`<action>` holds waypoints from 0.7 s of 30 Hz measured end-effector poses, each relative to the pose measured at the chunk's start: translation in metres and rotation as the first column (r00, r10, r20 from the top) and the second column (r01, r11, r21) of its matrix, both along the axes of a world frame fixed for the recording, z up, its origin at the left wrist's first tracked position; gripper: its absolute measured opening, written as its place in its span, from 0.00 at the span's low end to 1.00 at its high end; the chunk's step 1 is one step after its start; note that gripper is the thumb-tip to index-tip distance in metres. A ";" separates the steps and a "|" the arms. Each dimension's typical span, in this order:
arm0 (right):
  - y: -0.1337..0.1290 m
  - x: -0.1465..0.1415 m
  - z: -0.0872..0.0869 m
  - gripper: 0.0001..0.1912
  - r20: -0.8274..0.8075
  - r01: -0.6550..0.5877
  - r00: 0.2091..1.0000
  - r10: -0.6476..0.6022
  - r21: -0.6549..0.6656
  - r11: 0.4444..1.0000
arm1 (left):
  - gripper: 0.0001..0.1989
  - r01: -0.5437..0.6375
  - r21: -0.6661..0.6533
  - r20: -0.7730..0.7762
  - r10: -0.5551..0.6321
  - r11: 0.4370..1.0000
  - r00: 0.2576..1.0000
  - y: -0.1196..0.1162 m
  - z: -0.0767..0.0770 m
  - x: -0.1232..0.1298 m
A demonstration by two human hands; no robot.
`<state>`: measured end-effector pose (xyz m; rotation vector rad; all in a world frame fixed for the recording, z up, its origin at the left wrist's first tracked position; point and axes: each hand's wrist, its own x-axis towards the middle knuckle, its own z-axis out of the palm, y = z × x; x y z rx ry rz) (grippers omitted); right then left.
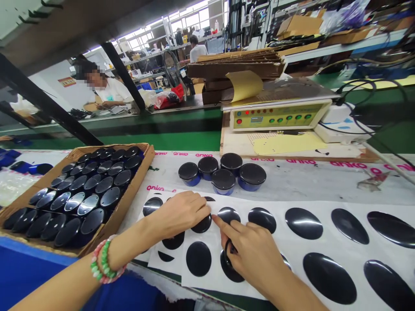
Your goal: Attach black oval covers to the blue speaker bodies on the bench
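In front of me lies a white backing sheet [282,250] with rows of glossy black round stickers [199,259]. My left hand [184,211], with a beaded bracelet [105,259] at the wrist, is closed at the upper edge of one black round sticker [202,224]. Its fingertips partly hide that sticker. My right hand [251,252] points its index finger at the same sticker's right edge. Its other fingers curl around a thin dark curved thing [228,251], mostly hidden. Just beyond the sheet stand several blue round containers with black tops [223,181].
A cardboard tray [147,162] of black-topped blue containers stands at left. Behind the sheet sits a control box [279,116] with lit buttons, cables at its right. Black slanted posts [123,77] hold an overhead shelf. Across the bench a person [113,90] sits working.
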<state>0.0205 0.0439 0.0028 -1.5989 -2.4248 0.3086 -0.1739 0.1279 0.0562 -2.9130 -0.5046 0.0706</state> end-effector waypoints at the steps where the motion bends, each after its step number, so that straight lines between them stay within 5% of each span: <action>1: 0.000 0.000 0.000 0.35 0.006 0.001 1.000 -0.001 0.001 1.000 | 0.06 0.007 0.006 -0.004 -0.007 1.000 1.000 -0.001 0.001 -0.002; 8: 0.001 -0.001 0.002 0.35 0.025 0.002 1.000 -0.002 0.021 1.000 | 0.14 -0.018 0.051 0.003 0.018 0.999 1.000 0.003 -0.006 -0.005; 14: 0.000 -0.003 0.002 0.33 0.045 0.014 0.999 -0.016 0.031 0.999 | 0.05 0.028 0.040 0.041 -0.030 0.999 0.999 0.004 -0.007 -0.003; 21: -0.006 -0.008 0.006 0.34 0.075 0.039 0.996 -0.037 -0.029 0.999 | 0.09 -0.007 -0.051 0.126 0.013 0.999 0.992 -0.004 0.012 -0.035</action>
